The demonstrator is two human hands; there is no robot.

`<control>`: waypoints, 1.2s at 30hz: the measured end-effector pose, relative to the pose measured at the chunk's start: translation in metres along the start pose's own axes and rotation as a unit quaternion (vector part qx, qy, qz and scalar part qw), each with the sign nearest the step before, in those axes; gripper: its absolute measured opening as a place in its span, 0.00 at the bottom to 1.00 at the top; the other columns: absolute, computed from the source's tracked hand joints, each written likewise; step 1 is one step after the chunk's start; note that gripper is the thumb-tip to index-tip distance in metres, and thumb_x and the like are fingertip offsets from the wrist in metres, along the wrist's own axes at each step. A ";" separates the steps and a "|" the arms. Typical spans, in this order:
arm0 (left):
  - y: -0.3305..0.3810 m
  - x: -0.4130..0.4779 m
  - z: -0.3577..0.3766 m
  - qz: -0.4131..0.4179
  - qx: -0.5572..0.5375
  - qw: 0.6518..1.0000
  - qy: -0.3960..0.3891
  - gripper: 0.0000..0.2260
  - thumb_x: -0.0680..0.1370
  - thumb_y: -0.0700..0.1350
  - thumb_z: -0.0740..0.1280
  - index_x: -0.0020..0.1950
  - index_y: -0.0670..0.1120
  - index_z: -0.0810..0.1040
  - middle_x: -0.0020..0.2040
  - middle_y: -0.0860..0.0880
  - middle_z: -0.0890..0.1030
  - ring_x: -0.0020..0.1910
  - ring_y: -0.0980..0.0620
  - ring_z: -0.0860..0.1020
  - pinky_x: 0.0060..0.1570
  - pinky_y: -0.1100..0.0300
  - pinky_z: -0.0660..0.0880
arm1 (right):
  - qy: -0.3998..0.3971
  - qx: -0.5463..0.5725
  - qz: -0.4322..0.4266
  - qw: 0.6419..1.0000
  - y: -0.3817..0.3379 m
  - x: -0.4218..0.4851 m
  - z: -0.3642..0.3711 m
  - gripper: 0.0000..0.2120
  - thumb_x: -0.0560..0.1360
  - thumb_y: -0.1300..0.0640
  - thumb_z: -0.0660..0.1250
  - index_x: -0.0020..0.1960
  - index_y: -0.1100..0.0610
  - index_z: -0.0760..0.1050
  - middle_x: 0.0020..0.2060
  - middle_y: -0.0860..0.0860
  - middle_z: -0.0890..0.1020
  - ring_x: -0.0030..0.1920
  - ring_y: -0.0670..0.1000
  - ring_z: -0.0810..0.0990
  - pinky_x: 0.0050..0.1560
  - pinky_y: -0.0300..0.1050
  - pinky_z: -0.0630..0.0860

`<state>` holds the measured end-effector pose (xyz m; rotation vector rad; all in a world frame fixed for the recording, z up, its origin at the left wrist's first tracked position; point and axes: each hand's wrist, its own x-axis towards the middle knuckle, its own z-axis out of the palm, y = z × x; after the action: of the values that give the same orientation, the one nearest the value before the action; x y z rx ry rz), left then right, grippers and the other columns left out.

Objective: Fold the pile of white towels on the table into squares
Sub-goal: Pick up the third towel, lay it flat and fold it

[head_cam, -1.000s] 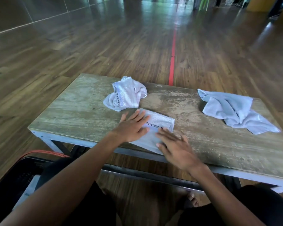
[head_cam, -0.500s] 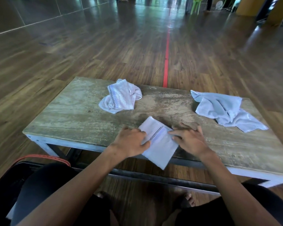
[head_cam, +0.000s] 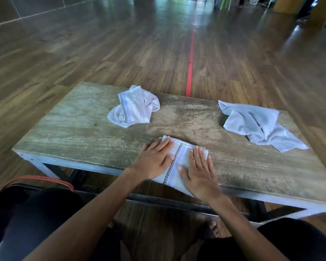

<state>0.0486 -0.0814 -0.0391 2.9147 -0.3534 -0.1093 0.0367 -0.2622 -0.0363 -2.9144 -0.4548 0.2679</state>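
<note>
Half a second ago I was turning the folded towel [head_cam: 179, 157]. Now my left grip [head_cam: 154, 161] and right grip [head_cam: 199, 170] lie flat and open on it, pressing it at the table's [head_cam: 73, 132] near edge, one corner overhanging. This square looks done; the crumpled towel [head_cam: 134, 110] far left and the loose towel [head_cam: 256, 125] far right remain.

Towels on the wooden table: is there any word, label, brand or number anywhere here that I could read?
None: no readable text anywhere.
The folded towel under the left hand and right hand and the crumpled towel bear only a checkered band, no letters.
The red line on the floor is a plain stripe.
</note>
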 end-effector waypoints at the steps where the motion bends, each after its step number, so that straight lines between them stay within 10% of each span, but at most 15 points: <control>1: 0.002 0.000 -0.001 -0.014 -0.006 1.000 -0.008 0.32 0.75 0.62 0.36 0.78 0.52 0.49 0.78 0.55 0.47 0.77 0.53 0.49 0.73 0.51 0.51 | -0.002 0.003 -0.017 1.000 0.006 0.006 -0.001 0.47 0.65 0.33 0.27 0.76 0.60 0.36 0.76 0.53 0.36 0.73 0.47 0.30 0.72 0.47 0.29; 8: 0.025 -0.004 -0.021 -0.070 0.116 0.991 -0.005 0.24 0.81 0.54 0.47 0.74 0.44 0.59 0.72 0.43 0.66 0.66 0.42 0.69 0.63 0.46 0.62 | -0.041 0.069 -0.158 0.984 0.047 0.035 -0.032 0.42 0.72 0.28 0.38 0.77 0.52 0.51 0.77 0.46 0.48 0.74 0.39 0.38 0.72 0.40 0.33; 15: -0.009 0.014 -0.027 -0.078 0.045 0.992 0.089 0.17 0.81 0.49 0.54 0.68 0.51 0.70 0.67 0.53 0.71 0.64 0.50 0.69 0.61 0.52 0.61 | 0.046 0.179 -0.035 0.982 0.058 0.064 -0.062 0.17 0.77 0.53 0.64 0.66 0.53 0.72 0.58 0.52 0.79 0.58 0.51 0.77 0.60 0.51 0.74; 22: -0.019 0.029 -0.028 -0.070 -0.065 0.992 0.077 0.07 0.79 0.49 0.61 0.52 0.54 0.77 0.57 0.56 0.79 0.63 0.55 0.71 0.59 0.56 0.57 | -0.009 0.251 0.006 0.968 0.056 0.077 -0.069 0.05 0.71 0.57 0.72 0.46 0.54 0.79 0.39 0.47 0.80 0.40 0.45 0.77 0.37 0.37 0.70; 36: -0.029 0.034 -0.022 -0.097 -0.207 0.965 0.125 0.03 0.77 0.40 0.62 0.47 0.48 0.75 0.38 0.52 0.80 0.37 0.51 0.78 0.39 0.56 0.74 | 0.020 0.320 0.001 0.947 0.058 0.085 -0.067 0.01 0.74 0.56 0.70 0.44 0.51 0.78 0.42 0.49 0.82 0.45 0.46 0.79 0.46 0.40 0.74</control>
<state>0.0900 -0.0584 -0.0256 2.4995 0.0009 0.1409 0.1466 -0.2994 0.0037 -2.2797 -0.2857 0.2901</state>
